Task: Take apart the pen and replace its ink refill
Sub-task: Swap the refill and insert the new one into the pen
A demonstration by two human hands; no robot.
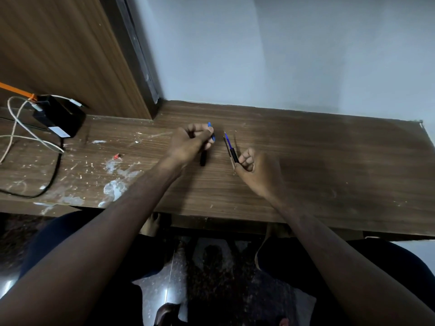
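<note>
The pen is in two parts above the wooden desk [306,161]. My left hand [190,142] is closed around a blue piece [211,130] that sticks out past the fingertips; a dark end [203,158] shows below the hand, and I cannot tell whether it belongs to the same piece. My right hand [254,165] pinches the black grip section [234,155], from which the blue ink refill [227,138] points up and away. A thin light stick [229,154] runs beside the grip, whether held or lying on the desk is unclear.
At the left of the desk stands a black box [61,116] with white cables [21,128] and a black cable [54,175]. White paint splashes [115,187] and a small red scrap [117,156] mark the left half. A wooden panel [58,55] rises behind.
</note>
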